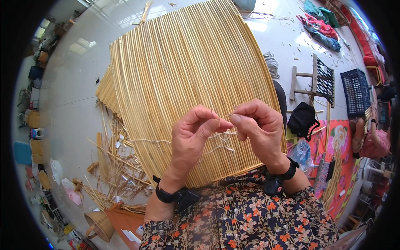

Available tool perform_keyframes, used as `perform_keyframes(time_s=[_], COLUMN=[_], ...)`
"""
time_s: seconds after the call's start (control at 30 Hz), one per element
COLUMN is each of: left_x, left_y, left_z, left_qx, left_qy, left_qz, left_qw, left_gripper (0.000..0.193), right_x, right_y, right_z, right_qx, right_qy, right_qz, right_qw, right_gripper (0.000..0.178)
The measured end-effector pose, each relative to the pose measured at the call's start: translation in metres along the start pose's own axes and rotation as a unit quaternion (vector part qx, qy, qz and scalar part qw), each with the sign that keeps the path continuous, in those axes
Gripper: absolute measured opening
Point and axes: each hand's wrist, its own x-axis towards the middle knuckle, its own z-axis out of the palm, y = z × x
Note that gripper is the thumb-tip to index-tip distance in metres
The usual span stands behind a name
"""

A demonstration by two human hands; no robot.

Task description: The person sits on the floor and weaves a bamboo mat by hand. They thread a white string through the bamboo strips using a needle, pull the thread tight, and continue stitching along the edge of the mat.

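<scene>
My left hand [196,135] and my right hand [260,131] are raised close together over a mat of straw-coloured reed stalks [179,75]. Thumb and forefinger of the left hand are pinched; whatever sits between them is too small to make out. Opposite it, the right hand pinches a thin pale thread, its end close to the left fingertips. White string [155,141] runs across the mat from its left side and passes behind the left hand. A loose string end [227,148] dangles or lies below the fingers. The stalks run lengthwise, side by side.
Loose stalks and scraps [121,166] litter the floor at left, near a wooden-looking bell-shaped container [100,225]. On the right stand a small folding stool [323,79], a dark plastic crate [355,92] and a black bag [302,118]. Another person [373,139] sits at far right.
</scene>
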Motion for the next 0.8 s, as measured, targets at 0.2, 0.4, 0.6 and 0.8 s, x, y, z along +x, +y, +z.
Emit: perform_keyframes(time_s=[0.2,0.4,0.6,0.8], left_x=[0.0,0.0,0.001,0.0], left_y=[-0.009,-0.009,-0.011,-0.009], left_z=[-0.004,-0.004,-0.004,-0.002], left_qx=[-0.011,-0.012,0.001,0.007], left_qy=[-0.023,-0.034,-0.046,-0.048], left_qz=[-0.008,-0.008,0.019,0.016], left_qw=[1.0,0.999,0.999,0.999], left_gripper=[0.013,0.014,0.012,0.012], right_x=[0.0,0.003,0.005,0.003], right_y=[0.001,0.005,0.009,0.012], right_z=[0.004,0.003,0.005,0.007], right_qx=[-0.104,-0.222,-0.311,-0.323], right_qy=[0.016,0.028,0.044,0.058], right_qz=[-0.052,-0.186,-0.325,-0.347], right_qw=[0.993,0.957,0.892,0.878], right_gripper=[0.005,0.01,0.015,0.016])
